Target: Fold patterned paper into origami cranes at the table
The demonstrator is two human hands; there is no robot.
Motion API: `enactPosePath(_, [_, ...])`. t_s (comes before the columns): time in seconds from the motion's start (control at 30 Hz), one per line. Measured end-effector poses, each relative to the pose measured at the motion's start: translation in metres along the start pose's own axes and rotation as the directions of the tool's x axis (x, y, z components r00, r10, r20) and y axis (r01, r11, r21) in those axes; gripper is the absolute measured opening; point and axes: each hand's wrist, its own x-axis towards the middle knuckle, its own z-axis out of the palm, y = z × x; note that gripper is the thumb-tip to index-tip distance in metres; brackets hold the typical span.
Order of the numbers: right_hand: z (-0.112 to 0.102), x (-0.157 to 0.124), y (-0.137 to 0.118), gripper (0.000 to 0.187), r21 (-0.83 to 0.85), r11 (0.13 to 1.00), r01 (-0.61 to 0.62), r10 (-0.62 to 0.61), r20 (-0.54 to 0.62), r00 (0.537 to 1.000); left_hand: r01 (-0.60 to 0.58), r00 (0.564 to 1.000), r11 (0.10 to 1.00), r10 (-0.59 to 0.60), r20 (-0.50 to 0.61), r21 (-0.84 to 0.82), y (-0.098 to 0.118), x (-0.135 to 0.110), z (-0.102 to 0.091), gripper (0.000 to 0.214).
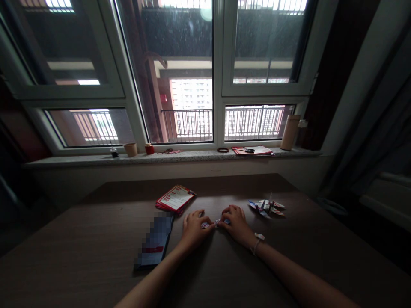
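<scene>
Both my hands rest on a dark wooden table (96,239), close together. My left hand (193,229) and my right hand (236,223) each pinch an end of a small folded piece of printed paper (215,223) that lies between them on the table. The fingers of both hands are curled and pressed onto it. A bracelet sits on my right wrist. Just right of my right hand lie finished folded paper figures (267,207).
A stack of red and white printed sheets (175,199) lies behind my left hand, and a dark flat object (154,244) to its left. The window sill (80,160) holds cups, a bracelet, red papers and a tall beige bottle (290,131).
</scene>
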Motion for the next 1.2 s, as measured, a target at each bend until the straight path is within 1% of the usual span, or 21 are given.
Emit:
enactPosePath(0.23, [-0.001, 0.000, -0.006, 0.020, 0.015, 0.999, -0.046, 0.046, 0.001, 0.999, 0.007, 1.000, 1.000, -0.007, 0.013, 0.013, 0.002, 0.001, -0.002, 0.015])
enactPosePath(0.5, [-0.001, 0.000, -0.009, 0.019, -0.009, 0.999, -0.048, 0.048, -0.024, 0.999, 0.003, 1.000, 1.000, -0.003, -0.004, 0.010, 0.003, 0.001, -0.001, 0.015])
enactPosePath(0.77, [-0.006, 0.002, -0.019, 0.023, -0.027, 0.992, -0.121, 0.121, 0.023, 0.992, 0.019, 1.000, 1.000, -0.019, -0.015, 0.020, 0.007, 0.000, 0.000, 0.014])
enactPosePath(0.9, [-0.008, 0.002, -0.022, 0.019, -0.024, 0.988, -0.153, 0.153, 0.031, 0.988, 0.029, 0.999, 0.999, -0.028, -0.018, 0.031, 0.008, 0.000, 0.001, 0.014])
enactPosePath(1.2, [-0.006, 0.001, -0.022, 0.017, -0.012, 0.986, -0.169, 0.169, 0.019, 0.985, 0.038, 0.999, 0.999, -0.038, -0.004, 0.033, 0.010, 0.000, 0.000, 0.014])
